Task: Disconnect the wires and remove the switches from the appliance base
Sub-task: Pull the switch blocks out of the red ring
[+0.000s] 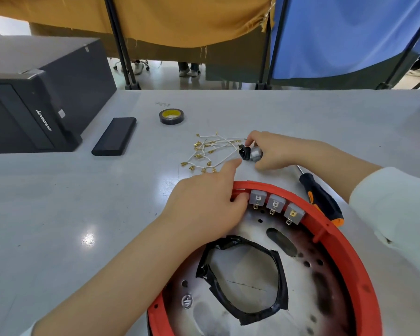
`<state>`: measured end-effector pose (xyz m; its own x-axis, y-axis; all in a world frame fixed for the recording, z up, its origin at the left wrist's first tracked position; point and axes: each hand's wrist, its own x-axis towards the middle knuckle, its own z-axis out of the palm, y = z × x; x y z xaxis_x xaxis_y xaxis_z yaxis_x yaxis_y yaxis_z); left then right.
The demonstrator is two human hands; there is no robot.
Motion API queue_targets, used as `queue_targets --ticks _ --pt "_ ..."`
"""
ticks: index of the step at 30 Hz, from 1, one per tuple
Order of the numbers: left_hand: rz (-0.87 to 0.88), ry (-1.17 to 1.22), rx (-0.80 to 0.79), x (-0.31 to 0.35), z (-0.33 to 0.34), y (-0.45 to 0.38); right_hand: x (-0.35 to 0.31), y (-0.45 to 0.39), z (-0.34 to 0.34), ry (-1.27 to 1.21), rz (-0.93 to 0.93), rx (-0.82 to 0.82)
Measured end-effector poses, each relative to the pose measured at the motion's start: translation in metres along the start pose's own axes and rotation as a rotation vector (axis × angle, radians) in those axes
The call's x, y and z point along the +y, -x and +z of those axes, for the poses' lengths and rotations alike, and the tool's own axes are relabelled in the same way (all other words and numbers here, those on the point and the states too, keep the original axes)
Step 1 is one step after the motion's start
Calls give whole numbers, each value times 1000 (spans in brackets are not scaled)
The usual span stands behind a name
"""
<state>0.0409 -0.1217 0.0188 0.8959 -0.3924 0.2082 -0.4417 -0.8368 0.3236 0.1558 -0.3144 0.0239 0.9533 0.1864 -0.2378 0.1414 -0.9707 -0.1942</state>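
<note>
I see the appliance base (344, 241), a red ring around a scorched metal plate, lying at the near right edge of the tabletop (83, 202). Three grey switches (275, 204) sit side by side in the ring's far rim, their brass tabs bare. My left hand (204, 204) rests on that rim just left of the switches, its fingers (240, 197) curled over the red edge and touching the nearest switch, the forefinger stretched out toward the wires. My right hand (274, 151) is beyond the ring, above the tabletop, thumb and fingers pinching a removed switch (250, 152), black at one end and grey at the other. The loose white wires (209, 151) with brass terminals lie in a heap just left of that hand, toward the middle of the tabletop. A black-and-orange screwdriver (320, 197) lies against the ring's right outer side. Farther back are a roll of black tape (171, 116), a flat black block (114, 137), and a black computer case (41, 98) at the far left corner.
</note>
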Motion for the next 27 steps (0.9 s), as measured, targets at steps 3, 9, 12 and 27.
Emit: queue_targets --ticks 3,9,12,27 --pt "1 -3 -8 1 -1 1 0 -5 -1 -18 -24 -9" --pt "20 -64 -45 2 -4 -1 -16 -8 3 -96 -64 -33" --pt "29 -100 -48 2 -5 0 -33 -9 9 -105 -94 -47" --pt "2 -73 -57 3 -8 1 -25 -7 -3 -93 -132 -14"
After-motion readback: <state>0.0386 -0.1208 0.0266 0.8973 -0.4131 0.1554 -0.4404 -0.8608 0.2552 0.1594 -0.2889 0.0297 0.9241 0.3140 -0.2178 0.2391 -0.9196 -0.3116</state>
